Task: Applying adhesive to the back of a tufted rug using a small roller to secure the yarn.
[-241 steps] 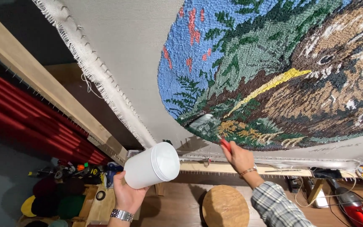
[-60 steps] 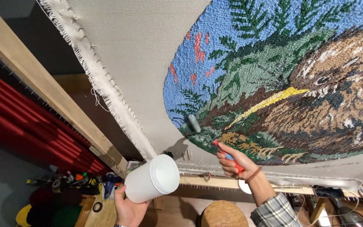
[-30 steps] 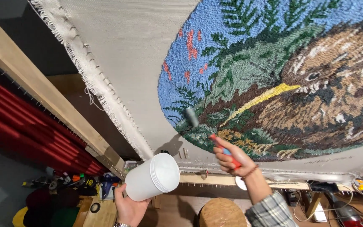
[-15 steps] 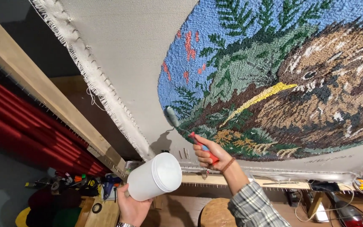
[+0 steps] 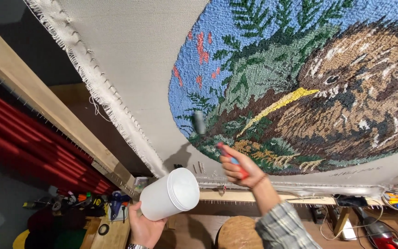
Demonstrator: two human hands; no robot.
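Red curtain (image 5: 19, 143) hangs behind a wooden frame beam (image 5: 47, 108); a cluttered wooden bench (image 5: 111, 230) and round wooden stool (image 5: 238, 233) stand below.

Brush head (image 5: 199, 122) is motion-blurred; can't tell bristles from a roller. Its handle (image 5: 231, 160) is mostly hidden inside the right hand (image 5: 240, 167), only red and blue bits showing. Left hand (image 5: 144, 227) cut off at the wrist by bottom edge; its palm is hidden behind the white tub (image 5: 169, 193). Rug picture (image 5: 300, 87) runs off top and right edges. Clutter on the bench (image 5: 77, 203) too small to ID. Writing near the rug's lower right edge too small to read.
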